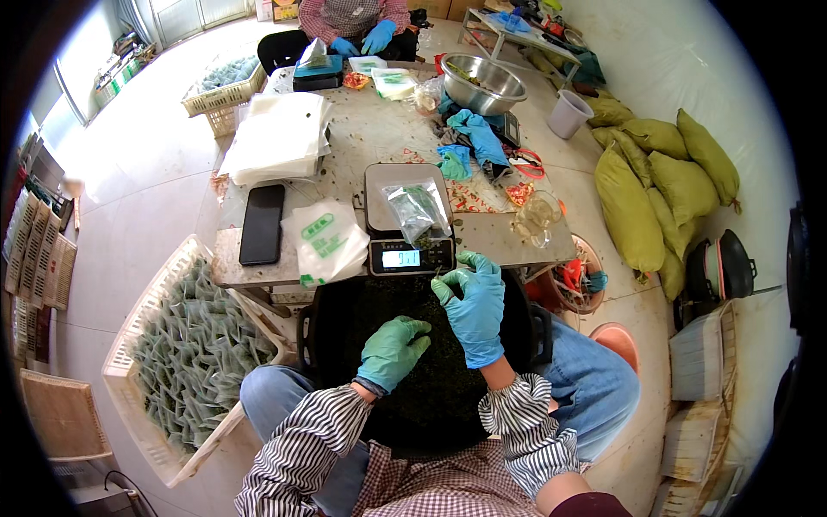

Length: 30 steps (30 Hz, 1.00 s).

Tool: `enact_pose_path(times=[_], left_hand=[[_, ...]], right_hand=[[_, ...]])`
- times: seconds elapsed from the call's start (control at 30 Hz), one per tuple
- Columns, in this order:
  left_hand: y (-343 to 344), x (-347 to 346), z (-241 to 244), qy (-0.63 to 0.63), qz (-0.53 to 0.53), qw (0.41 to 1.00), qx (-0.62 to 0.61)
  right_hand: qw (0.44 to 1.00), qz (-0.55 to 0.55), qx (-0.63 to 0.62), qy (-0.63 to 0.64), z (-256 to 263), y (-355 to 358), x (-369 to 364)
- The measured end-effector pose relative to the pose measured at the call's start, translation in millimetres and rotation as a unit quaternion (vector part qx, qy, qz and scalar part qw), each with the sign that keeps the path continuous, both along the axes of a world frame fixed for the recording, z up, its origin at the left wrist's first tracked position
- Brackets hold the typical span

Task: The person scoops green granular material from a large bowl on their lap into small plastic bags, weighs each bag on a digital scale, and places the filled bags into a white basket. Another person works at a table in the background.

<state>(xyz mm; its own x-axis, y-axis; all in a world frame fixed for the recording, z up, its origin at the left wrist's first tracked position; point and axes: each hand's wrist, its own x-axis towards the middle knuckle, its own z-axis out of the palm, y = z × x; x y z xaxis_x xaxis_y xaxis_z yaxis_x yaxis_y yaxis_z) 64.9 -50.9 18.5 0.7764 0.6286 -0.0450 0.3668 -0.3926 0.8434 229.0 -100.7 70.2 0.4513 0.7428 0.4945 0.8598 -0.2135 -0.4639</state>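
My right hand [475,300], in a blue glove with greenish fingertips, pinches a small leafy sprig [437,274] between thumb and forefinger, just in front of a digital scale [381,218]. An open clear plastic bag [417,210] with green leaves rests on the scale's plate, and its display is lit. My left hand [395,349], gloved blue-green, hovers with curled fingers over a wide black tub [336,310] of dark green leaves in my lap; whether it holds anything I cannot tell. Printed plastic bags [326,239] lie left of the scale.
A phone [261,225] and stacked clear bags [278,136] lie on the table [362,116]. A crate [119,362] of filled bags stands at left. Scissors [528,163], a glass mug [537,216] and a steel bowl [484,87] are at right. A co-worker's gloved hands [378,39] are across.
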Motion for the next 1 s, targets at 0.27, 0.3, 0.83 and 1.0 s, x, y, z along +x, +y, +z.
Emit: enact_pose_path(times=[0.27,0.3,0.83,1.0], left_hand=[[0.7,3.2,2.3,0.007,-0.010,1.000,0.008],[1.2,2.1,5.1,0.010,-0.011,1.000,0.004],[2.5,0.3,3.3,0.004,-0.002,1.000,-0.014],[2.1,-0.2,3.6,-0.001,0.008,1.000,-0.029]], right_hand=[[0.997,-0.012,0.049,-0.050,-7.8,58.4,6.8],[0.998,-0.005,0.057,-0.031,-13.8,59.7,7.6],[0.996,0.014,0.032,0.080,-14.9,-18.0,-9.1],[0.995,0.014,0.040,0.090,-15.7,-17.0,-11.8]])
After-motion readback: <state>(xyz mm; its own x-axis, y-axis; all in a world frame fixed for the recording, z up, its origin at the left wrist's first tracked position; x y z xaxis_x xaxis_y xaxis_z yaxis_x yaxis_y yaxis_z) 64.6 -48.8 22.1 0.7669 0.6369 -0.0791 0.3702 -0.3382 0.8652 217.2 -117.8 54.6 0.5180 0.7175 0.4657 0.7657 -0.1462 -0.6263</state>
